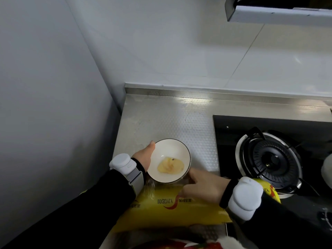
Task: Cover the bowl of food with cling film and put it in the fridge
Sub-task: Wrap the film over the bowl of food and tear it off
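- Your left hand (143, 157) gripped the left wall of the bowl (172, 150), with the thumb lying up along its dark rim.
- Your right hand (203, 187) reached the bowl's near right side. Its fingertips were hidden by the bowl, so I cannot tell whether they gripped it.
- The white bowl sat uncovered over the steel counter (161, 119), with yellow food (170, 167) in its bottom.
- The yellow cling film box (161, 211) lay just on your side of the bowl, partly under your right hand.
- Some clear film (150, 186) showed at the bowl's near left edge.
- The gas burner (271, 159) stood to the right of the bowl, apart from it.
- White bands (122, 161) sat on both your wrists.
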Available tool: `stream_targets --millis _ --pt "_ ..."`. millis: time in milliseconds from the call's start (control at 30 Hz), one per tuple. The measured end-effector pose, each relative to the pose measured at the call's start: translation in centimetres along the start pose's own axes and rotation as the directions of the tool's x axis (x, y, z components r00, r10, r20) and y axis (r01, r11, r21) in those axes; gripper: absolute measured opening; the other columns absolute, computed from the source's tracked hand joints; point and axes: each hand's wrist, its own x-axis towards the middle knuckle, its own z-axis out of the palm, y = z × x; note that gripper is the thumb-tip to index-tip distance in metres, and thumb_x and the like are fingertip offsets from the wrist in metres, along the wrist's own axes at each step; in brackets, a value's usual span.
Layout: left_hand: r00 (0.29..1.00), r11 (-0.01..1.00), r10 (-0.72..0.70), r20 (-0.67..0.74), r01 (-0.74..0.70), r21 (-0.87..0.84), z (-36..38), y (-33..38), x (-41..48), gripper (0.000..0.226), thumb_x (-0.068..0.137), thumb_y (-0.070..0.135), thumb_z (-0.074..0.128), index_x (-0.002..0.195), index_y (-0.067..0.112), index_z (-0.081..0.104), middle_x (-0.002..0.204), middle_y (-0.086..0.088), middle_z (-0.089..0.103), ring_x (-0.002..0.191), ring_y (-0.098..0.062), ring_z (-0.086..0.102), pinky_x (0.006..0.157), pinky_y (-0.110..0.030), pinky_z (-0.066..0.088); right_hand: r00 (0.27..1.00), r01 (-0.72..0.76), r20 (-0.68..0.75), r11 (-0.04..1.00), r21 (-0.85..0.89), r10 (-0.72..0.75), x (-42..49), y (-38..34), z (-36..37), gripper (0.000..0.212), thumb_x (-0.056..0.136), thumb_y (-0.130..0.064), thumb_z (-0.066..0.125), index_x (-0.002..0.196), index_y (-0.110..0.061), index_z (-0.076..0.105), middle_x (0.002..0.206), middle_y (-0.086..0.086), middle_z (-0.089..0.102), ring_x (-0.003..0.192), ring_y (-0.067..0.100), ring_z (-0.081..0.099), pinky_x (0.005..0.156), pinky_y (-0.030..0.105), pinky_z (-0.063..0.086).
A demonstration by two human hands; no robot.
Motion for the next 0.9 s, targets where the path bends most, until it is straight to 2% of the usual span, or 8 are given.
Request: stream_targets --millis 133,233,400,533,667,733,833,900 --pt "1.0 1.0 0.001 -0.013 -0.001 0.016 -0.1 0.0 0.0 0.069 0.091 0.057 0.036 0.12 -0.002 0.057 0.128 -0.021 0.057 0.119 -0.033 0.053 0.107 -0.036 0.035 0.996 0.02 -0.088 0.99 -0.136 -0.033 0.5 0.2 0.7 0.06 0.066 -0.06 0.07 0.119 -0.045 0.046 0.104 -0.025 0.055 0.101 0.003 0.053 0.081 0.015 0.04" --pt "1.0 1.0 0.0 -0.021 0.0 0.03 0.0 0.0 0.1 0.068 0.091 0.057 0.036 0.119 -0.001 0.058 0.128 -0.021 0.058 0.118 -0.033 0.053 0.107 -0.036 0.036 0.979 -0.025 -0.199 0.964 -0.266 -0.029 0.8 0.5 1.1 0.063 0.065 -0.067 0.064 0.12 -0.04 0.049 0.111 -0.015 0.061 0.101 0.01 0.057 0.082 0.023 0.044" --pt "0.999 0.998 0.012 -0.046 -0.008 0.068 0.1 0.0 0.1 0.066 0.092 0.057 0.034 0.121 0.001 0.056 0.128 -0.02 0.056 0.118 -0.034 0.052 0.102 -0.034 0.034 0.974 -0.09 -0.223 0.961 -0.261 0.031 1.2 0.8 1.1 0.046 0.064 -0.059 0.056 0.101 -0.032 0.057 0.097 -0.007 0.065 0.09 0.016 0.061 0.081 0.036 0.052" --pt "0.999 1.0 -0.017 -0.04 0.017 0.0 0.0 0.2 0.1 0.066 0.09 0.056 0.039 0.116 0.0 0.058 0.125 -0.019 0.059 0.116 -0.034 0.054 0.104 -0.035 0.037 0.973 -0.12 -0.219 0.969 -0.215 0.072 1.4 0.9 1.1 0.042 0.066 -0.051 0.055 0.101 -0.029 0.06 0.099 -0.004 0.067 0.091 0.018 0.062 0.082 0.036 0.053" --pt "0.998 0.99 -0.06 0.025 0.063 -0.123 0.2 0.1 0.1 0.05 0.087 0.055 0.047 0.083 0.007 0.059 0.116 -0.018 0.063 0.11 -0.034 0.058 0.105 -0.04 0.041 0.958 -0.126 -0.272 0.983 -0.134 0.086 2.4 1.2 0.2 0.018 0.076 -0.02 0.053 0.086 -0.016 0.067 0.092 0.007 0.07 0.09 0.025 0.063 0.081 0.035 0.054" --pt "0.997 0.985 -0.068 0.039 0.073 -0.154 0.3 -0.1 0.0 0.047 0.085 0.055 0.05 0.074 0.01 0.058 0.115 -0.017 0.064 0.109 -0.034 0.059 0.104 -0.041 0.042 0.952 -0.133 -0.292 0.985 -0.113 0.095 2.6 1.3 0.1 0.016 0.075 -0.013 0.05 0.079 -0.016 0.065 0.089 0.009 0.07 0.088 0.026 0.063 0.08 0.037 0.054" --pt "0.998 0.974 -0.064 0.008 0.064 -0.216 0.2 -0.2 -0.1 0.059 0.083 0.056 0.053 0.102 0.001 0.063 0.119 -0.019 0.063 0.111 -0.036 0.058 0.105 -0.044 0.041 0.97 -0.096 -0.233 0.99 -0.1 0.071 2.6 1.6 0.0 0.024 0.076 -0.019 0.054 0.096 -0.016 0.067 0.1 0.006 0.071 0.095 0.023 0.063 0.088 0.041 0.053" --pt "0.998 0.974 -0.057 -0.002 0.055 -0.221 0.1 -0.1 -0.1 0.067 0.085 0.056 0.052 0.118 -0.002 0.058 0.123 -0.019 0.06 0.114 -0.036 0.056 0.107 -0.042 0.039 0.981 -0.065 -0.182 0.997 0.028 0.069 2.0 1.3 -0.2 0.033 0.073 -0.031 0.057 0.102 -0.018 0.067 0.106 0.005 0.07 0.1 0.022 0.063 0.092 0.043 0.051"
